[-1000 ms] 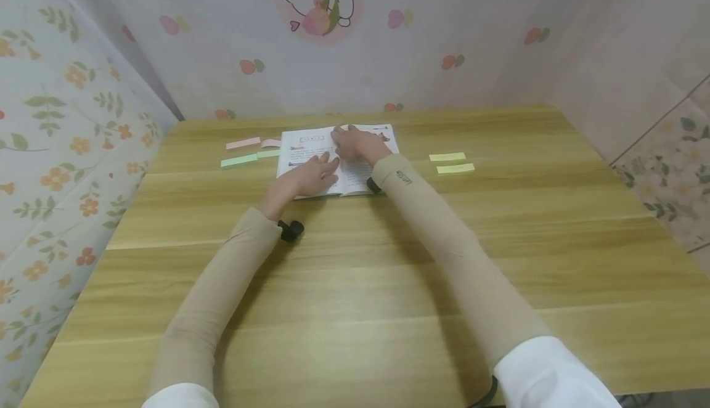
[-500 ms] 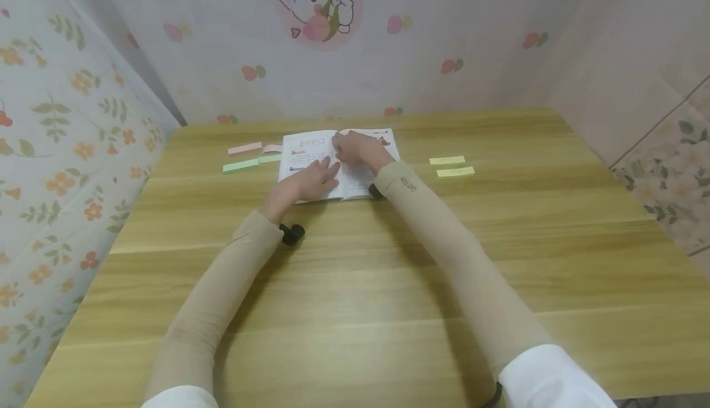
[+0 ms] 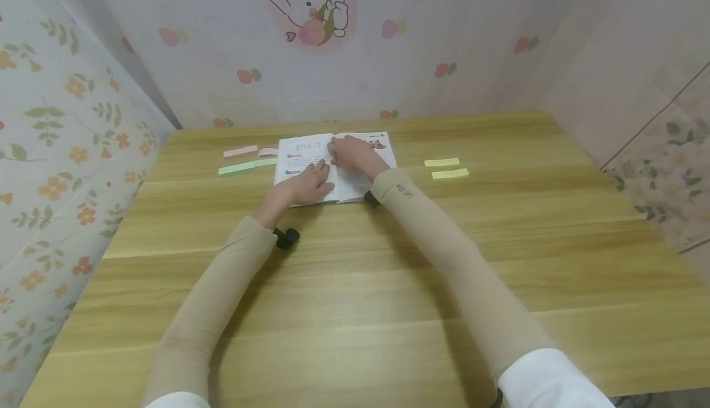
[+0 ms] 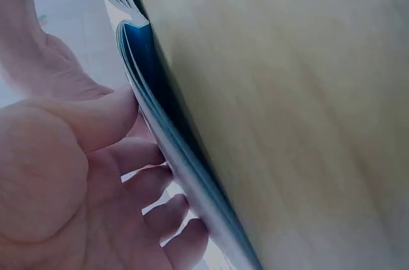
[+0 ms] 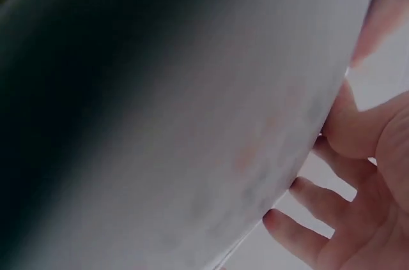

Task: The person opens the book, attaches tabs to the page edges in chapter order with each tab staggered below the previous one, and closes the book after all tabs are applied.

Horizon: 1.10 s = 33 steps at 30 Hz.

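An open book (image 3: 288, 152) with printed text and small coloured pictures lies flat near the far side of the table. My left hand (image 3: 309, 185) rests on the lower part of the left page, fingers extended towards the middle fold. In the left wrist view its fingers (image 4: 150, 184) touch the page behind the lower edge of the book (image 4: 176, 145). Across the upper part of the fold rests my right hand (image 3: 353, 153), fingertips down on the paper. The right wrist view shows its fingers (image 5: 319, 200) lightly bent against the page (image 5: 211, 142), nothing pinched between them.
Left of the book lie pink strips (image 3: 240, 151) and green strips (image 3: 236, 168) of paper. Two yellow strips (image 3: 442, 163) lie to its right on the wooden table (image 3: 344, 297). A patterned curtain (image 3: 211, 38) hangs behind the table's far edge.
The right hand's fingers, flatter on the page a second ago, are more bent at the fold now. The left hand stays on the left page. The head view has shifted slightly.
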Each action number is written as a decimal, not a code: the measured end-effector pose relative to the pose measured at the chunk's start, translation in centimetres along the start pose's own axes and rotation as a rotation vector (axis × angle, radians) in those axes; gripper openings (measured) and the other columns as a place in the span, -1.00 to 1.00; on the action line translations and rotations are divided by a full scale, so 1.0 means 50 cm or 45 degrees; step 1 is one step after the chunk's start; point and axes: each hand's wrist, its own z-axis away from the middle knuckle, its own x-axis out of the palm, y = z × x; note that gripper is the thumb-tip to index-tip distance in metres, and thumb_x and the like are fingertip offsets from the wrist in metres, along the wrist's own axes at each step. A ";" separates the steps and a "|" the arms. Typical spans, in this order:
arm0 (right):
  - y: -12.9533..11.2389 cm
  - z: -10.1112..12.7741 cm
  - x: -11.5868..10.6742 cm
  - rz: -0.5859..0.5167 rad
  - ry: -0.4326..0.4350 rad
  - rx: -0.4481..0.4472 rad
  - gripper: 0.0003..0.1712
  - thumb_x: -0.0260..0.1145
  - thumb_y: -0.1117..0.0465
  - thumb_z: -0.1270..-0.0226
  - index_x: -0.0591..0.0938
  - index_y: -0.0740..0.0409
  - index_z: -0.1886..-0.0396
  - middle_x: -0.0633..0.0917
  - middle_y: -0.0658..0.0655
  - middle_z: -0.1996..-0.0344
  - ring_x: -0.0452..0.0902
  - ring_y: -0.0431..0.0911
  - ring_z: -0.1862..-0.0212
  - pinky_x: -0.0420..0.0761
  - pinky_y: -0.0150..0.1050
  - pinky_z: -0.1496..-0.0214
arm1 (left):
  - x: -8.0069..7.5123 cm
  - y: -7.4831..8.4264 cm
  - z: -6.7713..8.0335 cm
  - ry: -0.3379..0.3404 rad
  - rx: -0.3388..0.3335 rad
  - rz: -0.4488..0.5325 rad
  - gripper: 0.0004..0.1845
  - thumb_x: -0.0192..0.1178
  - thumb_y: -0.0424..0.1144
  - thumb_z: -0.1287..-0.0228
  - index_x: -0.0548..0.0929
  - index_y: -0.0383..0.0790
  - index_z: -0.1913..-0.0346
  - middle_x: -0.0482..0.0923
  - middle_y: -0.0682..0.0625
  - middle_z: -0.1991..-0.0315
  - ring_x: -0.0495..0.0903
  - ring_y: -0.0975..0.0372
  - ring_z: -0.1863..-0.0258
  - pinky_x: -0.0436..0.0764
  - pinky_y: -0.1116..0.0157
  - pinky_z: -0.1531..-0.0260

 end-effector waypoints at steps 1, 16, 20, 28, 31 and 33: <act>-0.003 0.001 0.001 0.005 0.020 0.007 -0.76 0.15 0.15 -0.57 0.58 0.20 -0.03 0.49 0.23 -0.34 0.45 0.17 -0.27 0.46 0.09 -0.30 | 0.000 -0.001 0.000 -0.004 -0.001 0.005 -0.31 -0.27 -0.12 -0.66 -0.17 -0.55 -0.54 -0.35 -0.42 -0.57 -0.33 -0.26 -0.54 -0.21 -0.02 -0.52; 0.003 0.018 0.004 0.033 0.044 -0.064 -0.63 0.27 -0.01 -0.48 0.61 0.23 0.05 0.59 0.26 -0.19 0.49 0.11 -0.18 0.43 -0.09 -0.31 | 0.005 -0.006 -0.002 -0.058 -0.007 0.034 -0.29 -0.29 -0.11 -0.67 -0.27 -0.56 -0.53 -0.45 -0.40 -0.56 -0.42 -0.22 -0.55 -0.26 -0.01 -0.52; 0.001 0.022 0.004 0.019 0.108 -0.055 -0.66 0.36 -0.01 -0.40 0.55 0.16 0.38 0.58 0.14 0.25 0.43 -0.02 0.19 0.51 -0.16 0.00 | 0.001 -0.004 -0.002 -0.066 -0.015 0.028 -0.28 -0.30 -0.10 -0.67 -0.28 -0.55 -0.53 -0.46 -0.39 -0.57 -0.42 -0.20 -0.55 -0.27 0.01 -0.52; -0.007 0.038 -0.004 -0.041 -0.068 -0.063 -0.37 0.34 -0.04 -0.42 0.51 0.25 -0.32 0.48 0.29 -0.34 0.37 0.15 -0.36 0.30 -0.05 -0.44 | -0.001 -0.003 0.000 -0.075 -0.036 0.015 -0.28 -0.31 -0.07 -0.67 -0.29 -0.51 -0.54 -0.48 -0.35 -0.57 -0.43 -0.21 -0.55 -0.26 -0.02 -0.51; -0.011 0.042 0.001 -0.019 0.001 -0.055 -0.48 0.39 -0.05 -0.36 0.65 0.24 -0.10 0.64 0.24 -0.10 0.54 0.09 -0.11 0.48 -0.08 -0.27 | 0.000 -0.003 0.000 -0.080 -0.028 0.015 -0.28 -0.30 -0.07 -0.67 -0.29 -0.52 -0.54 -0.48 -0.36 -0.57 -0.42 -0.21 -0.55 -0.26 -0.02 -0.51; -0.013 0.045 0.005 -0.020 0.052 -0.058 -0.55 0.42 -0.05 -0.32 0.70 0.24 0.06 0.67 0.19 0.09 0.55 0.02 0.09 0.55 -0.13 -0.13 | 0.000 -0.003 0.001 -0.083 -0.026 0.012 -0.28 -0.30 -0.07 -0.67 -0.28 -0.52 -0.54 -0.48 -0.36 -0.57 -0.43 -0.22 -0.55 -0.27 -0.01 -0.51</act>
